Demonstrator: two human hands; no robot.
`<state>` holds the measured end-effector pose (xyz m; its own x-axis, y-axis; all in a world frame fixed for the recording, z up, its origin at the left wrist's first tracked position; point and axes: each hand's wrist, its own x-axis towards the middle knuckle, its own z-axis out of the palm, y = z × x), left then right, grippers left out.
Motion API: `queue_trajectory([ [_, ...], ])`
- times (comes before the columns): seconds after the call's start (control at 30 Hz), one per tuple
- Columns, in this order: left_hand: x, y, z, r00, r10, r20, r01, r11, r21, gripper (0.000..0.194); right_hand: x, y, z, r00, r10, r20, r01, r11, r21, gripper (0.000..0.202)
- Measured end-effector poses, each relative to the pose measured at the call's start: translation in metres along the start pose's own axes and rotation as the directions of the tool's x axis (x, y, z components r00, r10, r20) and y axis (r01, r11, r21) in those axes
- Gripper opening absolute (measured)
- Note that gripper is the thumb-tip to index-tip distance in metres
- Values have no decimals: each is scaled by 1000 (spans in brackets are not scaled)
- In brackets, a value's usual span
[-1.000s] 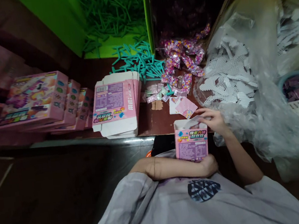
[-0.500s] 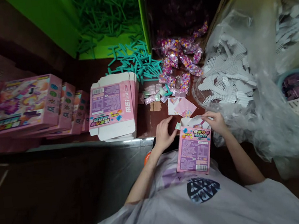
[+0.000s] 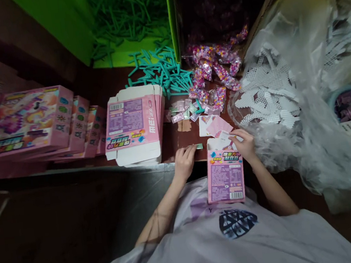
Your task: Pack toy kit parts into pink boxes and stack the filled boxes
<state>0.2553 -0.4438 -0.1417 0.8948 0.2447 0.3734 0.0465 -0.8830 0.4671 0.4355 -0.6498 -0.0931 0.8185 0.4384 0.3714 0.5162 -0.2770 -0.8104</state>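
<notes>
Box against shirt; right hand pinching white piece, one o'clock, apparently steadying box; left hand pinching green packet, ten o'clock.

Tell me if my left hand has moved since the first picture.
Yes. Your left hand has moved leftward and away from your body, to the near edge of the table, closer to the flat cartons.

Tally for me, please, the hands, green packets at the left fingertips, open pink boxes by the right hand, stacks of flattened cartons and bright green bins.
Left hand and right hand: 2
Green packet: 1
Open pink box: 1
Stack of flattened cartons: 1
Bright green bin: 1
Total: 6
</notes>
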Motion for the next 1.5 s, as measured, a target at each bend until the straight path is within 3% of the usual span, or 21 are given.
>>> queue_trajectory([
  [0.17, 8, 2, -1, 966, -178, -188, 170, 984, -59, 31, 6, -5, 22, 993, -113, 16, 114, 993, -19, 10],
  [0.27, 20, 18, -1, 867, -382, -320, 325, 920, -219, 27, 8, -6, 20, 985, -150, 80, 159, 979, -126, 14],
  [0.33, 30, 28, -1, 810, -480, -337, 369, 864, -343, 25, 9, -7, 15, 974, -176, 145, 202, 961, -188, 15],
  [0.4, 42, 36, -2, 795, -518, -315, 367, 824, -431, 25, 8, -8, 12, 957, -198, 210, 240, 951, -194, 15],
  [0.53, 66, 44, -5, 809, -513, -287, 342, 808, -480, 23, -1, -10, 12, 946, -175, 274, 221, 965, -145, 10],
  [0.63, 78, 46, -6, 813, -510, -280, 350, 813, -464, 22, -3, -12, 10, 979, -103, 176, 114, 992, -58, 8],
  [0.7, 81, 45, -7, 804, -523, -282, 363, 808, -463, 21, 5, -11, 8, 998, 36, -60, -34, 999, 30, 11],
  [0.77, 83, 42, -5, 792, -532, -301, 371, 809, -455, 21, 21, -9, 8, 926, 198, -321, -161, 977, 137, 17],
  [0.8, 84, 39, -5, 787, -533, -311, 371, 812, -451, 21, 31, -7, 10, 884, 256, -391, -195, 963, 188, 20],
  [0.87, 87, 34, -2, 791, -528, -309, 369, 815, -447, 19, 49, 0, 17, 865, 319, -388, -229, 938, 260, 21],
  [0.97, 93, 26, 4, 826, -505, -250, 360, 814, -455, 14, 64, 8, 36, 911, 368, -187, -306, 906, 292, 24],
  [1.1, 103, 21, 13, 891, -431, -144, 320, 819, -476, 11, 67, 7, 46, 956, 292, -1, -291, 953, 81, 37],
  [1.17, 111, 18, 14, 947, -311, -75, 244, 854, -459, 11, 74, 6, 35, 980, 197, -33, -200, 969, -142, 37],
  [1.27, 128, 10, 7, 978, -198, -65, 168, 932, -321, 14, 96, 15, 4, 982, 126, -142, -179, 860, -477, 41],
  [1.33, 143, -1, -2, 947, -288, -142, 260, 948, -184, 22, 111, 28, -18, 965, 194, -177, -262, 731, -630, 47],
  [1.4, 156, -13, -11, 885, -435, -169, 432, 900, -54, 29, 121, 40, -35, 942, 276, -189, -326, 633, -702, 38],
  [1.5, 168, -27, -19, 825, -562, -58, 565, 818, 106, 28, 126, 48, -53, 936, 306, -174, -338, 643, -688, 12],
])
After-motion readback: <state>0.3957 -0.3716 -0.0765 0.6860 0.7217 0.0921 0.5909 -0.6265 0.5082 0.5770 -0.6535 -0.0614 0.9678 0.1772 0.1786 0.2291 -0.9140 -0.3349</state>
